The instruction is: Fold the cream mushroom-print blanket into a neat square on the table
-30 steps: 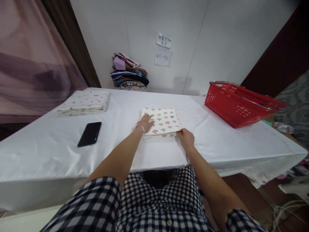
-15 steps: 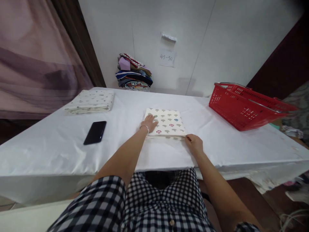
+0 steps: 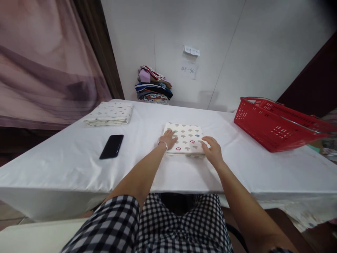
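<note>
A folded cream cloth printed with small mushrooms (image 3: pixel 186 137) lies on the white table (image 3: pixel 79 165) in front of me. My left hand (image 3: pixel 169 139), with a thin bracelet at the wrist, rests flat on the cloth's near left corner, fingers stretched out. My right hand (image 3: pixel 213 151) lies on the cloth's near right corner with its fingers spread over the top. Neither hand grips anything.
A black phone (image 3: pixel 112 146) lies to the left of the cloth. Another folded patterned cloth (image 3: pixel 110 113) sits at the far left. A stack of coloured fabrics (image 3: pixel 154 85) stands against the wall. A red plastic basket (image 3: pixel 276 123) is at the right.
My right hand has moved from pinching the cloth's near right edge up onto its top, fingers now spread. My left hand has stayed flat on the left corner.
</note>
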`<state>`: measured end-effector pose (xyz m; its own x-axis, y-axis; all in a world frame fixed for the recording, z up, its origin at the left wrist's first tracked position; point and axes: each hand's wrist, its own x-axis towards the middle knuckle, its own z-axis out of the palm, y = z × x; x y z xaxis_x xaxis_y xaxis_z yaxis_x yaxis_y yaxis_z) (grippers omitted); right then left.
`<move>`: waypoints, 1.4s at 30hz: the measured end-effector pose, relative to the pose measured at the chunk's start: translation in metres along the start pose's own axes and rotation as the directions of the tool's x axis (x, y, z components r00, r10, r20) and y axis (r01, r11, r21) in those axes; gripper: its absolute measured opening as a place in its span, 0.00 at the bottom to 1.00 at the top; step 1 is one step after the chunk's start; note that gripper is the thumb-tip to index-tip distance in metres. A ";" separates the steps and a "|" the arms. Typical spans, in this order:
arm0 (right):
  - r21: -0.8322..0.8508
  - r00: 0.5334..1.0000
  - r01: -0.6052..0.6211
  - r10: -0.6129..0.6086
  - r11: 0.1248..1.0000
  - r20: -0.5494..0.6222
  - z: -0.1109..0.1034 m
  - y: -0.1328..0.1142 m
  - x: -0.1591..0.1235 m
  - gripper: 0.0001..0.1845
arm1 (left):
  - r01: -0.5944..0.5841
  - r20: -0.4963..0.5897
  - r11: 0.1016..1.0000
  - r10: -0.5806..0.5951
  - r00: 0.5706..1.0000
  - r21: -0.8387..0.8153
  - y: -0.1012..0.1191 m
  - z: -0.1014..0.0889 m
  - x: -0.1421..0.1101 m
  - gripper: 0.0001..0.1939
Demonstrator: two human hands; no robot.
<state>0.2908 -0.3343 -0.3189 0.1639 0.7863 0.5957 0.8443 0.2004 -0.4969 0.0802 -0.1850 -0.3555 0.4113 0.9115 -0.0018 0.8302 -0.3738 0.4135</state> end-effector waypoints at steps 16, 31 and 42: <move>-0.140 0.878 -0.299 0.329 0.944 0.347 0.060 0.044 0.023 0.24 | 0.009 -0.019 0.999 -0.010 1.000 -0.050 -0.002 0.002 -0.008 0.29; -0.158 0.780 -0.534 0.556 0.831 0.288 0.043 0.066 0.056 0.38 | 0.389 -0.025 0.817 -0.441 0.897 -0.426 0.010 -0.019 -0.033 0.36; -0.189 0.870 -0.358 0.400 0.915 0.289 0.040 0.069 0.120 0.34 | 0.352 0.438 0.508 0.055 0.897 -0.786 0.093 0.043 -0.146 0.33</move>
<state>0.3485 -0.2022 -0.3071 0.3325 0.9331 0.1370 0.8100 -0.2082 -0.5483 0.1135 -0.3604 -0.3554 0.5798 0.7221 -0.3772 0.2710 0.2658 0.9252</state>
